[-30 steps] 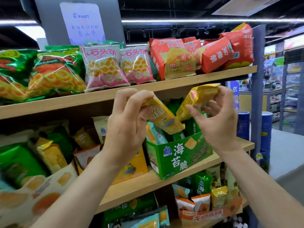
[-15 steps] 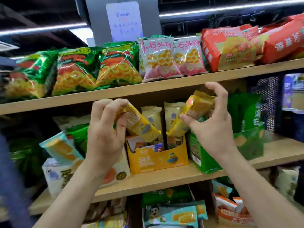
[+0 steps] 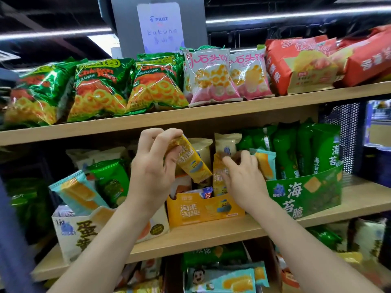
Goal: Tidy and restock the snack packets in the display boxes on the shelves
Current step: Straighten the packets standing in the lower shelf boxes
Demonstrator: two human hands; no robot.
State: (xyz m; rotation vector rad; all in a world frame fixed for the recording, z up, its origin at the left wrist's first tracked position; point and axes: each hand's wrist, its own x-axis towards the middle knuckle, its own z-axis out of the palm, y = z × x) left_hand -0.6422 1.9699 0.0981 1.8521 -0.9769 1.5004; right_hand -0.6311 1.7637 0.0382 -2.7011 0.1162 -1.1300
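The left hand (image 3: 154, 168) is gripping a tilted yellow foil snack packet (image 3: 191, 164) above the yellow cardboard display box (image 3: 203, 211) on the middle wooden shelf (image 3: 211, 236), while the right hand (image 3: 244, 180) is clasping a second yellow packet (image 3: 218, 176) standing inside it.

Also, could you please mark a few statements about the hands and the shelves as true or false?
1. The left hand holds a yellow packet above the yellow display box. True.
2. The right hand is empty. False: it holds a second yellow packet standing in that box.
3. The green display box stands left of the yellow one. False: it is on its right.
4. The upper shelf carries green chicken-flavour bags. True.
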